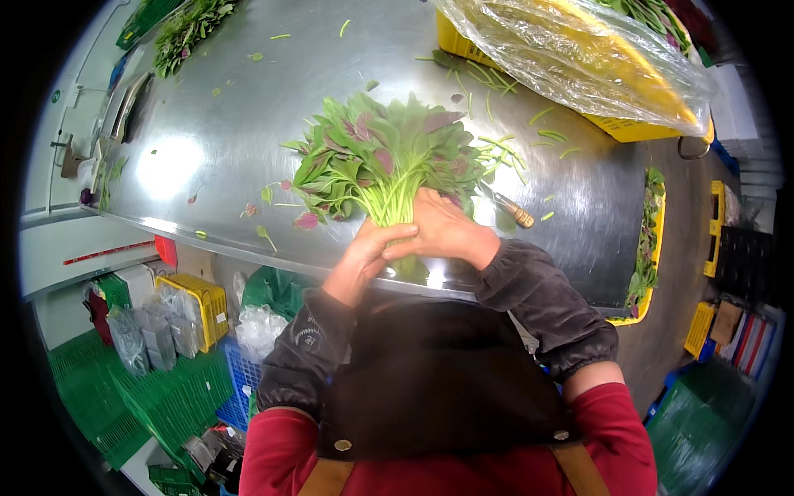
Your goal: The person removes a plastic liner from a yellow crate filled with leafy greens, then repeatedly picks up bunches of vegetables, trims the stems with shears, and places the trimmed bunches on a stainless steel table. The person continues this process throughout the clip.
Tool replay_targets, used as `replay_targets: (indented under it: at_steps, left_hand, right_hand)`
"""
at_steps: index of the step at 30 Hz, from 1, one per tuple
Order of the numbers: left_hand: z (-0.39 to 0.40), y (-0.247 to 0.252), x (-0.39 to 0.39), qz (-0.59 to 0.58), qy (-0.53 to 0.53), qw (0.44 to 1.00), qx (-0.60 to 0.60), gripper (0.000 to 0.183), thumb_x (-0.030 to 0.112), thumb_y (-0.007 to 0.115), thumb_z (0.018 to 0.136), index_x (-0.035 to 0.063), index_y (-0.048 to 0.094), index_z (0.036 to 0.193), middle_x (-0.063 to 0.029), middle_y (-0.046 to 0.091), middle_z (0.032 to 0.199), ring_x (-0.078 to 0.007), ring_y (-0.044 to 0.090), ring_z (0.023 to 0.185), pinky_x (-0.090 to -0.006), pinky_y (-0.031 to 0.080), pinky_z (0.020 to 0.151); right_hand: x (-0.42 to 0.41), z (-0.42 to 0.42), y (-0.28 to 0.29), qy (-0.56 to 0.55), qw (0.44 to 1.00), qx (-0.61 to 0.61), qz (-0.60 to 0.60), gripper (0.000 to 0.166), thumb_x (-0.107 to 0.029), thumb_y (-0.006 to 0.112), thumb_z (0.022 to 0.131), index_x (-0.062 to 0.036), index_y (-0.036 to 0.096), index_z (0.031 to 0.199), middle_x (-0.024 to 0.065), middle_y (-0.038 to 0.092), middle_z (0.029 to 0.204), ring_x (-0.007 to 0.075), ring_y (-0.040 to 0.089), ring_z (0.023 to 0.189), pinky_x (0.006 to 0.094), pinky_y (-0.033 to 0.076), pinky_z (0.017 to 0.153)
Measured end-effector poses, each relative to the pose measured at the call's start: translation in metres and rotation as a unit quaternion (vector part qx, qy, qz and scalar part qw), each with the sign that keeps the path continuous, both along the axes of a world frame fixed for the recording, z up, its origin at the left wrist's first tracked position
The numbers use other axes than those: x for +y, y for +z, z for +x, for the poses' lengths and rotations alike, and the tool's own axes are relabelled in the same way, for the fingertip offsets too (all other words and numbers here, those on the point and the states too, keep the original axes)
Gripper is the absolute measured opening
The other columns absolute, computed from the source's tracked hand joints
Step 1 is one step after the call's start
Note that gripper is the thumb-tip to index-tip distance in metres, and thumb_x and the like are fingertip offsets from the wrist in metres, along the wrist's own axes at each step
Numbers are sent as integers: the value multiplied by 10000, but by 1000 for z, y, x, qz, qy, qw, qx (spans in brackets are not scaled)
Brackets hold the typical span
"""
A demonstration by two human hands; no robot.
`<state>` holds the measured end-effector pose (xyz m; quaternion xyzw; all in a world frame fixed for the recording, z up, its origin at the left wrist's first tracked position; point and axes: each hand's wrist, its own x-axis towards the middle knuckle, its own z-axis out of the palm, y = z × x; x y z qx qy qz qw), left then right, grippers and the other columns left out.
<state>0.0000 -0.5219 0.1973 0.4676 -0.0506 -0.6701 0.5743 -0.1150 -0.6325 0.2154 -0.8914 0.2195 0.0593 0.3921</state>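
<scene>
A thick bunch of leafy greens with green and purple leaves, looking like amaranth [378, 142], is gathered upright over the front edge of the steel table [248, 111]. Around its pale green stems, my left hand [373, 245] closes from the left. My right hand [450, 226] wraps the stems from the right, its fingers partly hidden behind them. Both thumbs meet in front, and the cut stem ends show just below. Right of the bunch lies a knife with a wooden handle [515, 209], its blade partly hidden by leaves.
Cut stem pieces [502, 152] are scattered right of the bunch. A yellow crate [633, 127] draped with clear plastic film [577, 56] stands at the back right. More greens [192, 34] lie back left. A yellow crate of greens [648, 248] is beyond the table's right end.
</scene>
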Motion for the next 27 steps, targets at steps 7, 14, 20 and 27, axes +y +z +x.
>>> replay_targets:
  at_steps: [7, 14, 20, 27]
  left_hand:
    - [-7, -3, 1, 55, -45, 995, -75, 445, -40, 671, 710, -10, 544, 1136, -105, 636, 922, -225, 655, 759, -336, 552, 671]
    - [-4, -8, 5, 18, -49, 999, -4, 374, -14, 671, 755, 24, 523, 1097, -102, 604, 847, -269, 665, 736, -351, 552, 645]
    - [31, -21, 19, -88, -90, 982, 139, 423, 13, 687, 733, 10, 528, 1124, -146, 620, 962, -280, 628, 776, -361, 522, 660]
    - [65, -2, 25, -99, -120, 986, -52, 470, -53, 732, 650, 43, 565, 1078, -41, 624, 881, -175, 618, 767, -316, 506, 667]
  right_hand:
    - [-52, -20, 49, 49, 983, 159, 77, 548, -424, 694, 713, -109, 585, 1149, 162, 617, 1076, 337, 622, 857, 419, 489, 712]
    - [-41, 5, 22, 119, 980, -144, -74, 126, -102, 609, 789, -83, 645, 908, 106, 566, 942, 326, 600, 762, 422, 468, 640]
    - [-18, 26, 46, 192, 972, -122, 63, 143, -40, 578, 765, -81, 628, 892, 80, 527, 920, 297, 572, 741, 381, 451, 641]
    - [7, 65, 66, 40, 952, -299, 46, 241, 25, 535, 800, -17, 593, 1030, 113, 565, 939, 248, 591, 742, 329, 481, 663]
